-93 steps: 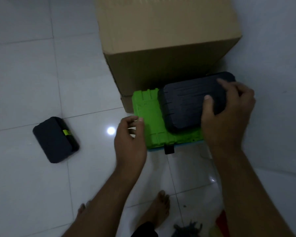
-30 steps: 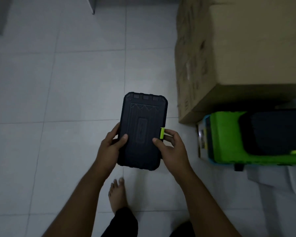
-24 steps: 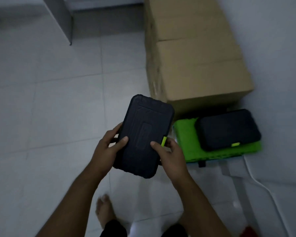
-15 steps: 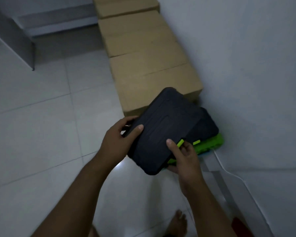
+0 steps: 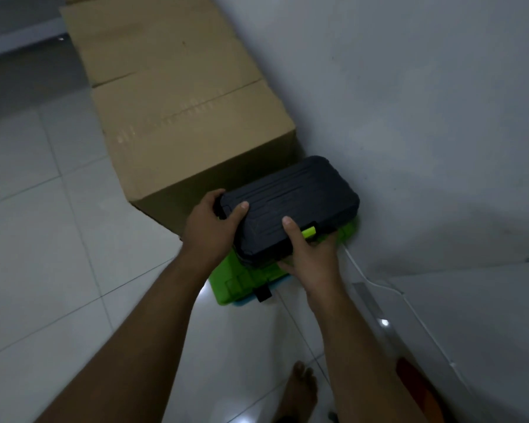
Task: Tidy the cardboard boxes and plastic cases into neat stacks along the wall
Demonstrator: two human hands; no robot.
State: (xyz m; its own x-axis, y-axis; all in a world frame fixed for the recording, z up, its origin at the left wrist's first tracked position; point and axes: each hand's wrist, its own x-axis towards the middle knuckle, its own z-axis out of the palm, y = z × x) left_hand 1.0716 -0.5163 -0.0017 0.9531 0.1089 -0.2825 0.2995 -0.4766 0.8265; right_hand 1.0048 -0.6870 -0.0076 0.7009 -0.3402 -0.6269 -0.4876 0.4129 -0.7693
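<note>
Black case (image 5: 290, 206) is over the green case (image 5: 235, 282), close to the wall (image 5: 425, 117) and just in front of the cardboard box (image 5: 193, 132); contact underneath not visible. Left hand (image 5: 209, 230) grips its left end, thumb on the lid, fingers curled round the edge. Right hand (image 5: 312, 257) holds the near edge beside the lime latch (image 5: 309, 231), thumb on top, fingers under. Both forearms are extended forward over the tiled floor (image 5: 43, 239).

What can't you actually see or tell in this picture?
- Head view: whether the black case touches the green case; the case, left hand and right hand hide the gap.
- Head view: far end of the cardboard boxes, cut off by the top edge.
- Head view: the red thing at lower right, too dark to identify.
</note>
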